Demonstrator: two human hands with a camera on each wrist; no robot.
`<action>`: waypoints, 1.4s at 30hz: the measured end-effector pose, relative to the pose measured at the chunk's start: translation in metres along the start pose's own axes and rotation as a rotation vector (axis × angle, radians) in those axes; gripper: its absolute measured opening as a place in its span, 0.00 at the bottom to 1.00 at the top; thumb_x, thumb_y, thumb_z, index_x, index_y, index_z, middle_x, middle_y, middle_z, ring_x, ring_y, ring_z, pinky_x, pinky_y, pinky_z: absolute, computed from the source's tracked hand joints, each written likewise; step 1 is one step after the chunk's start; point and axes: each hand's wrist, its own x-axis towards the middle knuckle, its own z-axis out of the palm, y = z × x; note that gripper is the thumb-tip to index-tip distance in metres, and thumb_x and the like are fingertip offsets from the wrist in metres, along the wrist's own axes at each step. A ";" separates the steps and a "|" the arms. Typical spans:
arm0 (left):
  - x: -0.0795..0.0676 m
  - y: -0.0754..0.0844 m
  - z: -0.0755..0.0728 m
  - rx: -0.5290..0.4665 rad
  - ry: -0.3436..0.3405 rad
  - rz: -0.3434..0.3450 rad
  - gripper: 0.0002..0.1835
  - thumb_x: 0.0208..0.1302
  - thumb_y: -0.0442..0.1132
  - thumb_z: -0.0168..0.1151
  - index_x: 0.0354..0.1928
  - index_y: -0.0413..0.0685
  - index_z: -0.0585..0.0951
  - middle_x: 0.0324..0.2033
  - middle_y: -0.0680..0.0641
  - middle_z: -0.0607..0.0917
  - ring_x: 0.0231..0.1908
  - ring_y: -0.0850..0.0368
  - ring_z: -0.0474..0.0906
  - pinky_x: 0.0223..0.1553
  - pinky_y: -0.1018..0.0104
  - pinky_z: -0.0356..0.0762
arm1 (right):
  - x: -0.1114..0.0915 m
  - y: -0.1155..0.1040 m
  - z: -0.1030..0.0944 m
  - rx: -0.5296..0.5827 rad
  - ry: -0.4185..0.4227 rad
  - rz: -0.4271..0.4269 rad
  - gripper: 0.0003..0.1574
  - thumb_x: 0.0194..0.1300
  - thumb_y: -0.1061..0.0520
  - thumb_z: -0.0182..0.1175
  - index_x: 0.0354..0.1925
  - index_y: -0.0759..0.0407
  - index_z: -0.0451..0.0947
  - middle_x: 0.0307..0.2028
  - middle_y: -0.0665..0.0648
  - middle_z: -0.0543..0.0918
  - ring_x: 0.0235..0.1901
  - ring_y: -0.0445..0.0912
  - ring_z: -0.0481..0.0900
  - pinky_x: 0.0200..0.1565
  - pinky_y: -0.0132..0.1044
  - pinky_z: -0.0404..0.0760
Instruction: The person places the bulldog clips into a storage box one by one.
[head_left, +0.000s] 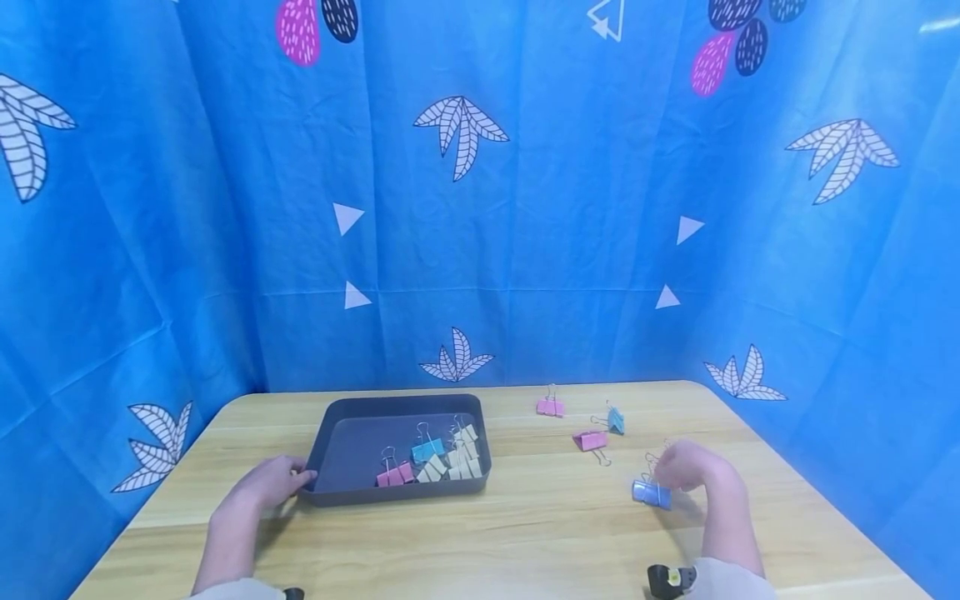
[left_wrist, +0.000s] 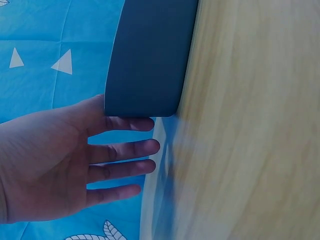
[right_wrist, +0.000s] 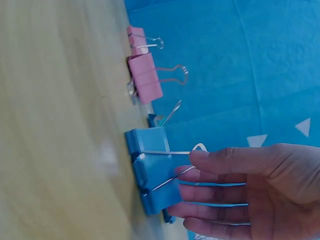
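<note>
My right hand (head_left: pixel 686 467) pinches a wire handle of a blue binder clip (head_left: pixel 651 493) at the right of the table. Thumb and forefinger meet at the handle in the right wrist view, with the other fingers stretched behind the blue clip body (right_wrist: pixel 154 167). On the other side, my left hand (head_left: pixel 270 483) holds the near left corner of a dark grey tray (head_left: pixel 390 498). Its thumb passes over the rim, hidden behind the tray wall (left_wrist: pixel 145 65), while the forefinger lies along the outside. A pink clip (head_left: pixel 394 475), a teal clip (head_left: pixel 427 450) and several pale yellow clips (head_left: pixel 465 462) lie in the tray.
Between tray and right hand, toward the back, lie a pink clip (head_left: pixel 550 407), another pink clip (head_left: pixel 591 441) and a teal clip (head_left: pixel 616 421). The wooden table (head_left: pixel 517 550) is enclosed by a patterned blue curtain (head_left: pixel 570 250) behind and at both sides.
</note>
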 end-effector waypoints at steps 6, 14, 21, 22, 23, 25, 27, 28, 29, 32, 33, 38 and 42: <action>-0.002 0.001 0.000 -0.014 0.003 0.014 0.22 0.66 0.43 0.52 0.50 0.29 0.76 0.46 0.30 0.77 0.50 0.30 0.68 0.48 0.38 0.64 | 0.003 0.007 0.009 0.026 0.003 0.052 0.14 0.55 0.63 0.59 0.16 0.60 0.70 0.14 0.49 0.67 0.16 0.41 0.63 0.25 0.35 0.71; -0.004 0.005 -0.001 -0.044 0.003 -0.009 0.23 0.67 0.44 0.52 0.51 0.28 0.75 0.46 0.30 0.76 0.50 0.31 0.68 0.48 0.38 0.65 | 0.005 0.015 0.009 0.061 -0.003 -0.012 0.16 0.55 0.65 0.59 0.14 0.58 0.67 0.13 0.48 0.64 0.15 0.40 0.60 0.23 0.33 0.67; -0.004 0.005 -0.002 -0.055 0.000 -0.012 0.23 0.67 0.43 0.52 0.51 0.26 0.74 0.47 0.30 0.76 0.49 0.33 0.70 0.48 0.40 0.66 | 0.003 0.016 0.005 0.070 0.000 0.001 0.04 0.56 0.65 0.58 0.26 0.65 0.77 0.22 0.55 0.75 0.26 0.48 0.72 0.33 0.42 0.76; -0.005 0.005 -0.002 -0.056 0.000 -0.015 0.23 0.67 0.43 0.52 0.52 0.26 0.73 0.47 0.29 0.76 0.49 0.33 0.69 0.48 0.39 0.66 | 0.003 0.015 0.004 0.072 0.001 -0.007 0.04 0.56 0.65 0.58 0.26 0.65 0.77 0.22 0.56 0.75 0.26 0.48 0.73 0.33 0.43 0.76; -0.005 0.005 -0.002 -0.055 0.000 -0.016 0.23 0.67 0.43 0.52 0.52 0.26 0.73 0.47 0.29 0.76 0.50 0.32 0.69 0.49 0.39 0.66 | 0.003 0.015 0.004 0.083 0.002 -0.005 0.04 0.56 0.66 0.57 0.25 0.65 0.76 0.22 0.56 0.74 0.26 0.48 0.72 0.33 0.43 0.76; -0.006 0.004 -0.002 -0.056 -0.001 -0.022 0.23 0.67 0.43 0.51 0.52 0.26 0.73 0.47 0.29 0.75 0.50 0.32 0.69 0.49 0.39 0.65 | 0.003 0.014 0.004 0.107 -0.002 -0.013 0.05 0.57 0.66 0.56 0.25 0.65 0.76 0.21 0.56 0.74 0.25 0.48 0.72 0.34 0.43 0.76; -0.006 0.004 -0.002 -0.057 -0.003 -0.023 0.23 0.67 0.43 0.51 0.52 0.26 0.73 0.47 0.29 0.76 0.50 0.32 0.69 0.49 0.39 0.65 | 0.003 0.013 0.003 0.131 -0.011 -0.018 0.05 0.57 0.67 0.56 0.26 0.67 0.76 0.21 0.56 0.73 0.26 0.48 0.72 0.34 0.44 0.77; -0.006 0.004 -0.003 -0.060 -0.003 -0.023 0.23 0.67 0.43 0.52 0.52 0.26 0.73 0.47 0.30 0.76 0.50 0.33 0.69 0.48 0.39 0.66 | 0.003 0.013 0.002 0.142 -0.013 -0.025 0.05 0.57 0.67 0.55 0.27 0.68 0.77 0.21 0.56 0.73 0.26 0.48 0.72 0.35 0.44 0.78; -0.006 0.004 -0.003 -0.063 -0.002 -0.026 0.23 0.67 0.43 0.52 0.52 0.26 0.73 0.47 0.30 0.76 0.49 0.33 0.69 0.48 0.39 0.66 | 0.003 0.013 0.001 0.152 -0.016 -0.025 0.05 0.58 0.67 0.55 0.28 0.68 0.77 0.22 0.56 0.73 0.27 0.49 0.72 0.36 0.45 0.78; -0.006 0.004 -0.002 -0.063 0.002 -0.027 0.24 0.67 0.44 0.52 0.52 0.26 0.73 0.47 0.30 0.76 0.50 0.32 0.69 0.48 0.39 0.66 | 0.003 0.013 0.000 0.171 -0.018 -0.027 0.05 0.58 0.68 0.55 0.29 0.69 0.76 0.24 0.56 0.75 0.29 0.49 0.73 0.37 0.48 0.79; -0.006 0.004 -0.002 -0.065 0.004 -0.032 0.24 0.67 0.44 0.52 0.52 0.26 0.73 0.47 0.30 0.76 0.50 0.32 0.69 0.48 0.39 0.66 | 0.003 0.013 0.000 0.173 -0.017 -0.032 0.04 0.58 0.68 0.55 0.29 0.69 0.76 0.25 0.57 0.75 0.29 0.50 0.74 0.38 0.48 0.79; -0.005 0.003 -0.001 -0.065 0.005 -0.036 0.24 0.67 0.44 0.52 0.52 0.27 0.73 0.47 0.30 0.76 0.50 0.33 0.69 0.48 0.39 0.66 | 0.003 0.012 0.000 0.191 -0.005 -0.035 0.04 0.58 0.68 0.54 0.29 0.69 0.75 0.26 0.57 0.76 0.30 0.50 0.75 0.38 0.48 0.79; -0.005 0.002 -0.001 -0.065 0.010 -0.032 0.23 0.67 0.44 0.52 0.51 0.27 0.74 0.46 0.31 0.77 0.49 0.33 0.70 0.48 0.39 0.66 | 0.003 0.012 0.000 0.195 0.005 -0.050 0.03 0.58 0.68 0.55 0.30 0.69 0.75 0.27 0.57 0.76 0.31 0.50 0.76 0.37 0.47 0.79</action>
